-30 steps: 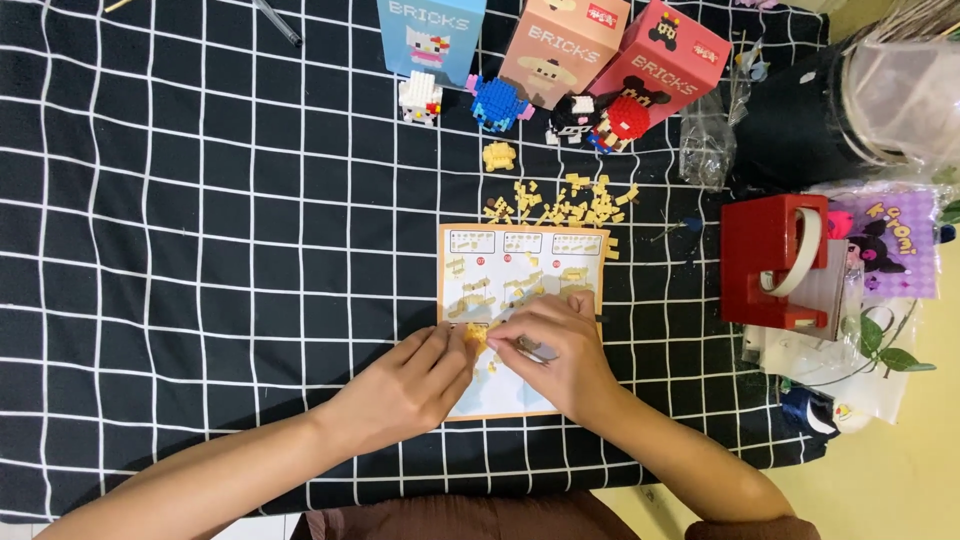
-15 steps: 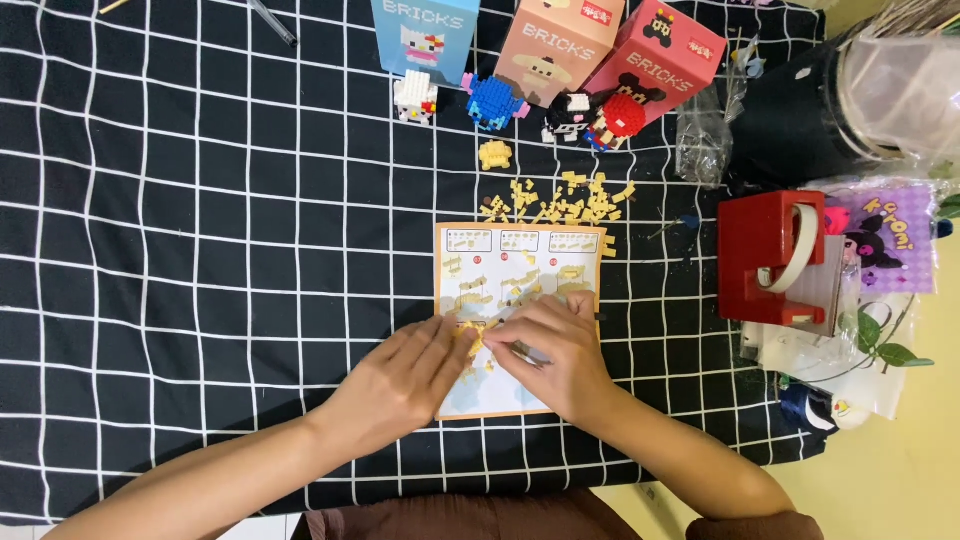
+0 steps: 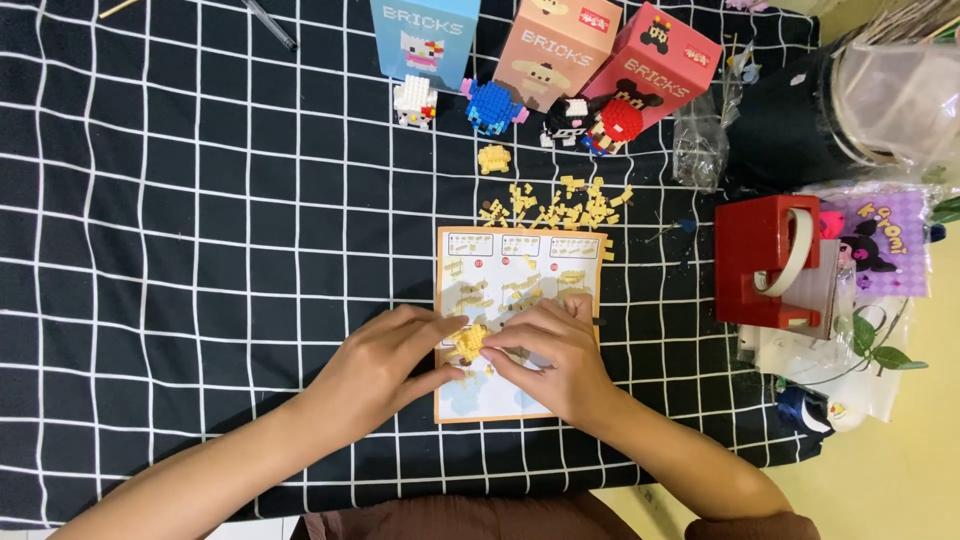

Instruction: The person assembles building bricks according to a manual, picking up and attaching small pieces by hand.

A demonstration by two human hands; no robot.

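Both my hands meet over an orange-edged instruction sheet (image 3: 520,262) lying on a black cloth with white grid lines (image 3: 200,250). My left hand (image 3: 385,360) and my right hand (image 3: 555,355) pinch a small yellow brick assembly (image 3: 468,342) between their fingertips. My right hand also seems to hold a thin grey tool, mostly hidden. A scatter of loose yellow bricks (image 3: 565,205) lies just beyond the sheet, with one small yellow built piece (image 3: 493,158) farther back.
Three boxes, blue (image 3: 425,35), peach (image 3: 556,45) and red (image 3: 655,60), stand at the back with small brick figures: white (image 3: 414,100), blue (image 3: 494,105), red-black (image 3: 612,122). A red tape dispenser (image 3: 765,262), a plastic bag (image 3: 697,145) and a dark container (image 3: 800,120) crowd the right.
The hands have stayed over the sheet. The yellow brick assembly now shows more clearly between the fingertips, and the grey tool in my right hand is less visible.
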